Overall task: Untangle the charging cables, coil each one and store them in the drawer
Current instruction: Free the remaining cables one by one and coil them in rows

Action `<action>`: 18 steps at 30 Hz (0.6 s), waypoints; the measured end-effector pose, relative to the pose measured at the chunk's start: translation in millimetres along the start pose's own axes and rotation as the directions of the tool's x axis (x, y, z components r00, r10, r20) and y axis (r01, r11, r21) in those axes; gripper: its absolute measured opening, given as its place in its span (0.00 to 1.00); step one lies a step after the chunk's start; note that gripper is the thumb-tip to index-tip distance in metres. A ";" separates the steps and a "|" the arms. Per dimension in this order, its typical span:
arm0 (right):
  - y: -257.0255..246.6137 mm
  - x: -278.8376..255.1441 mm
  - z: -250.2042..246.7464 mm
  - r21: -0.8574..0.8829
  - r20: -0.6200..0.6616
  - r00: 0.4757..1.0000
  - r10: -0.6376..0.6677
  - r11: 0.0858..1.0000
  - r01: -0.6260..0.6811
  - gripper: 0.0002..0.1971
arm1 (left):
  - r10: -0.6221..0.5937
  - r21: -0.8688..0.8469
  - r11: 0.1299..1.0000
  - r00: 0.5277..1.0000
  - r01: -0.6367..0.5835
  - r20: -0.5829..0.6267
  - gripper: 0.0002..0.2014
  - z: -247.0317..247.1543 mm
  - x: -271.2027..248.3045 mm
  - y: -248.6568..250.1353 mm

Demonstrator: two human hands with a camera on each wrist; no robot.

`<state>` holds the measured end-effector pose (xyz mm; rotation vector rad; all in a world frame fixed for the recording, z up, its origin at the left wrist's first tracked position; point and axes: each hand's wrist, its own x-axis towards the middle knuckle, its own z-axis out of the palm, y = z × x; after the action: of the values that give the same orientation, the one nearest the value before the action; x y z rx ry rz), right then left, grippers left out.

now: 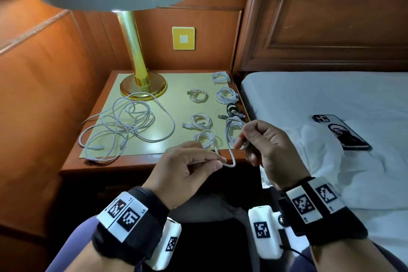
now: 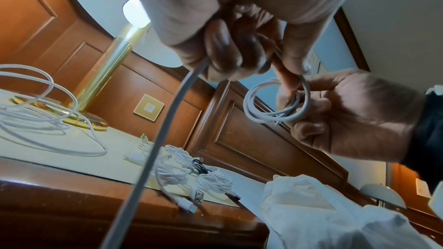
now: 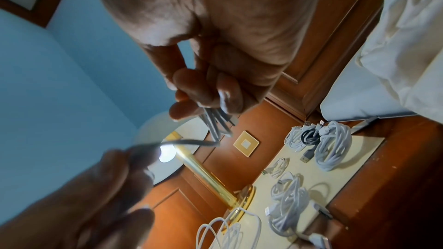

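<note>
The right hand (image 1: 268,146) pinched the white cable (image 1: 231,139) in loops while the left hand (image 1: 187,168) gripped its tail; feeding slack evenly seemed wisest.

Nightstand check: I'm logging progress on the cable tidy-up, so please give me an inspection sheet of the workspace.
Surface: nightstand with a pale mat on top.
Job's things: loose tangle of white cables on the mat's left; coiled white cables and one black coiled cable on its right. No drawer seen.
Clutter: lamp at the back.
Hands: right hand grips a partly wound coil; left hand pinches its free end.
Cables: the held cable's short loose run spans between the hands.
Surroundings: bed with a phone on it; wall switch.
</note>
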<state>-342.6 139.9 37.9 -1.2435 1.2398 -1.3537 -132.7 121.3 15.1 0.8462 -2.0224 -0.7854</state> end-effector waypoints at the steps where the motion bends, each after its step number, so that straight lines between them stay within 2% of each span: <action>1: 1.1 -0.1 1.8 -0.023 0.019 1.000 0.020 1.000 -0.020 0.14 | 0.003 -0.011 1.000 1.000 -0.003 -0.014 0.06 1.0 0.6 0.1; 4: 4.5 -0.9 7.7 -0.084 0.078 0.993 0.085 0.993 -0.078 0.15 | -0.026 -0.073 0.997 0.995 0.019 -0.099 0.07 5.7 2.8 2.4; 9: 5.0 -4.4 17.7 -0.066 0.175 0.959 0.222 0.975 -0.214 0.15 | -0.200 -0.219 0.964 0.955 0.152 -0.218 0.03 8.7 6.9 1.9; 13: 5.3 -6.4 23.6 -0.064 0.230 0.918 0.323 0.946 -0.317 0.18 | -0.234 -0.244 0.953 0.948 0.180 -0.216 0.06 11.7 6.2 -2.6; 18: 5.4 -4.9 21.4 0.019 0.234 0.905 0.355 0.929 -0.369 0.18 | -0.237 -0.220 0.959 0.934 0.181 -0.267 0.08 9.1 5.8 -10.4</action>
<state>-320.9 142.1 31.9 -1.0281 1.1862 -0.9443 -140.1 112.8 5.2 1.0128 -1.5868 -0.9011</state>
